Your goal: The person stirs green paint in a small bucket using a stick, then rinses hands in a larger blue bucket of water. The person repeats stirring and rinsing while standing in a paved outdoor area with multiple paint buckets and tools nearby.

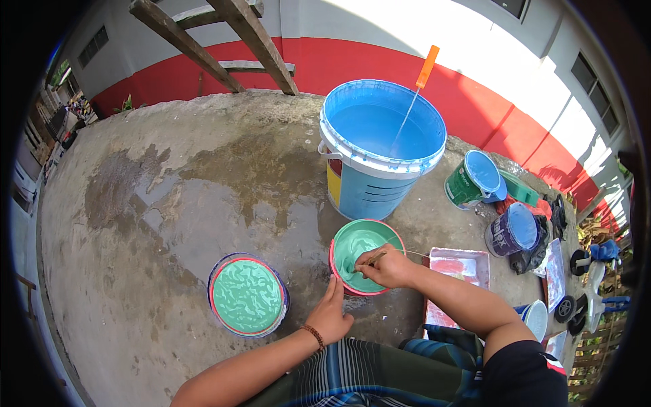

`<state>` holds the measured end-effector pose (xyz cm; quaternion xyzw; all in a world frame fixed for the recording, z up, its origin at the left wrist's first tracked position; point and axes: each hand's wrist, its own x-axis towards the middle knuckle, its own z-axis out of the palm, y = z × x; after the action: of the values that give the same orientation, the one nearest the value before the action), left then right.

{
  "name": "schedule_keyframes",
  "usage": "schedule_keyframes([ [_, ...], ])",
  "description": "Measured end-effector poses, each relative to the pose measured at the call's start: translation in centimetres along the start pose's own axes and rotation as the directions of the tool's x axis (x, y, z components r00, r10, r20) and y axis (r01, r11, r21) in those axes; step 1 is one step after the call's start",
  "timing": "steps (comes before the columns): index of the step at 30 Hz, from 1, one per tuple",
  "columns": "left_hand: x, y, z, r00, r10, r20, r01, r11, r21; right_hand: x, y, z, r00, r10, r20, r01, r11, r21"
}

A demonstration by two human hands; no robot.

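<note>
My right hand [384, 265] is closed around a thin stick [411, 253] above a small bucket of green paint [359, 239]. The stick's lower end is hidden by my hand and the paint. Swirl marks show on the paint's surface. My left hand [330, 316] reaches to the near left side of the bucket's reddish rim, index finger stretched against it and thumb apart. To the left stands another bucket [247, 294], filled near its pink rim with rippled, lighter green paint.
A large blue bucket [363, 178] of bluish liquid stands beyond, an orange-handled tool [426, 66] leaning in it. At right are a paint tray [476, 266], a green bucket [461, 188] and a purple bucket [498, 237]. A wooden ladder [254, 41] stands by the red-and-white wall [312, 57].
</note>
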<state>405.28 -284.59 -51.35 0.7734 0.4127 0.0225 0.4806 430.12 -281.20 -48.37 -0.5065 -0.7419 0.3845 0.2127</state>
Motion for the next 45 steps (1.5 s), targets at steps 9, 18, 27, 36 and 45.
schedule_keyframes([
  [9,0.2,-0.7,0.9,0.996,0.062,-0.060,-0.055,0.991,0.121,0.0,1.1,-0.6,0.988,-0.144,-0.048,0.139,0.986,-0.092],
  [18,0.0,-0.4,0.7,0.999,0.038,-0.029,-0.034,0.992,0.122,0.1,1.8,-0.2,0.968,-0.210,-0.136,0.187,0.969,-0.165],
  [27,-0.1,-0.3,1.0,0.992,0.087,-0.086,-0.081,0.994,0.080,0.3,-0.2,0.3,0.952,-0.166,-0.258,0.145,0.985,-0.098],
  [36,-0.1,-0.5,1.1,0.994,0.070,-0.079,-0.066,0.996,0.054,0.2,1.6,0.0,0.928,-0.199,-0.315,0.071,0.924,-0.376],
  [45,0.1,-1.0,1.3,0.995,0.073,-0.073,-0.069,0.996,0.058,0.0,1.6,-0.6,0.965,0.025,-0.262,-0.091,0.965,-0.244],
])
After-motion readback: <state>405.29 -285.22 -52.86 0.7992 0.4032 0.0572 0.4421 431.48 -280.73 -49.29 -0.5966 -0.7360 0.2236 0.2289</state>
